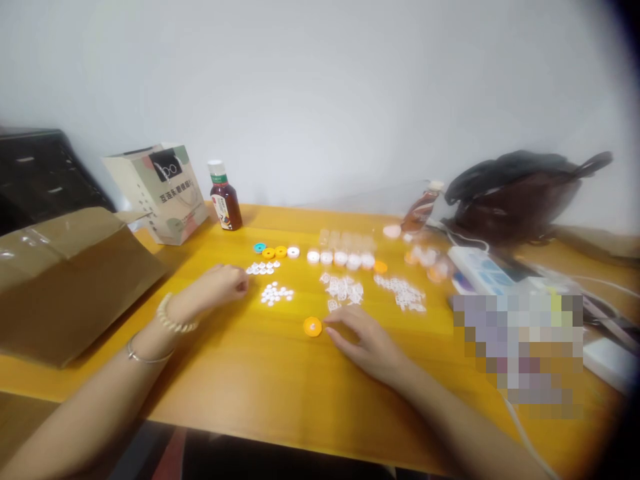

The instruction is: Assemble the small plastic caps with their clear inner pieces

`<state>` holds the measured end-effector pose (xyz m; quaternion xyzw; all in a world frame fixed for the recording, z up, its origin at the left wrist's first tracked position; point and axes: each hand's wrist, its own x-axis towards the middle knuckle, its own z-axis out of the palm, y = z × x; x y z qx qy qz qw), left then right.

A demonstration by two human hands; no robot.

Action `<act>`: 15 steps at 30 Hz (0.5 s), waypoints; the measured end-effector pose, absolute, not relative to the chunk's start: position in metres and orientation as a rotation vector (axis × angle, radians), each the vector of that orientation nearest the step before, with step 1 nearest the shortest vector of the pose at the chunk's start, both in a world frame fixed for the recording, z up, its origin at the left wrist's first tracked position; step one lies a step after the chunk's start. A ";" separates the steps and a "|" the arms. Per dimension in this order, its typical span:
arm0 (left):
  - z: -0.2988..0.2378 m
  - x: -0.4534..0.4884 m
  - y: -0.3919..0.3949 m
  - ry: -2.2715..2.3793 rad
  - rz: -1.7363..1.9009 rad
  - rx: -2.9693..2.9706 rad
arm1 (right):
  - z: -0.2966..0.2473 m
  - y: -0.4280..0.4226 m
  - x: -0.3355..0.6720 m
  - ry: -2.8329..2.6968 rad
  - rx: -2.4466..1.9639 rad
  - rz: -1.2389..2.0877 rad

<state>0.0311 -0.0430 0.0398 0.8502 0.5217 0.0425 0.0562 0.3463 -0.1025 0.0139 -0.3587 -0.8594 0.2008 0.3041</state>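
My left hand (224,285) is above the table at the left, its fingers curled in beside a group of small white round pieces (264,268). Whatever its fingertips hold, if anything, is hidden. Just right of it lies a second cluster of white round pieces (276,293). An orange disc (313,327) with a pale centre rests flat in the middle. My right hand (364,337) is beside that disc, thumb and fingers apart, with nothing seen between them. Behind it lie flat clear plastic pieces (344,289) and another such pile (401,293).
A row of white caps (341,259), with orange caps (281,252) and a blue one (259,247), runs behind. Around stand a cardboard box (75,280), a paper bag (170,193), a dark red bottle (227,203), a tilted bottle (420,208), a dark bag (515,197) and a power strip (480,270).
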 end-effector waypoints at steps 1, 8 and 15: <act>0.040 0.032 -0.045 1.587 0.098 2.639 | 0.014 -0.103 0.346 -2.276 -0.948 0.534; 0.034 0.039 -0.050 1.627 -0.049 2.901 | 0.015 -0.103 0.346 -2.279 -0.935 0.531; 0.044 0.037 -0.049 1.635 0.011 2.703 | 0.014 -0.103 0.346 -2.284 -0.940 0.539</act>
